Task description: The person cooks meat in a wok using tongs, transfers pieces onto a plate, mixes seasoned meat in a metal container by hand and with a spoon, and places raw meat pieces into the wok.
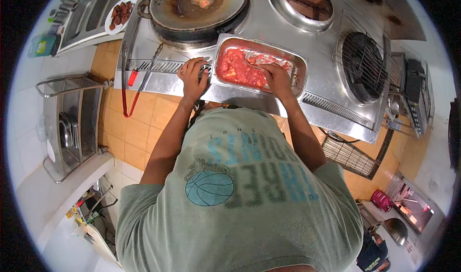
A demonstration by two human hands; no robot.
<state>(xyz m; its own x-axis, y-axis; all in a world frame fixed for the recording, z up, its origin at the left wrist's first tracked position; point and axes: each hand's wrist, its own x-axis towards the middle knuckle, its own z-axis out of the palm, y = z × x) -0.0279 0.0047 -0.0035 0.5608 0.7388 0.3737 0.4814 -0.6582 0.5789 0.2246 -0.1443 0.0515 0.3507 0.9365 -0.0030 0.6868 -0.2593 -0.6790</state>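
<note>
- Holding the right hand [277, 78] in the tray [298, 75], at the red food [235, 68]; cannot tell if gripping.
- Holding the left hand [193, 77], fingers spread, just beside the tray.

A rectangular steel tray [298, 82] sits on the surface [259, 24], its left end just beside the left hand [194, 75]. Wet, red-coated food pieces [237, 70] heap mostly left of the right hand [277, 79], thinning to smears beyond its fingers.
</note>
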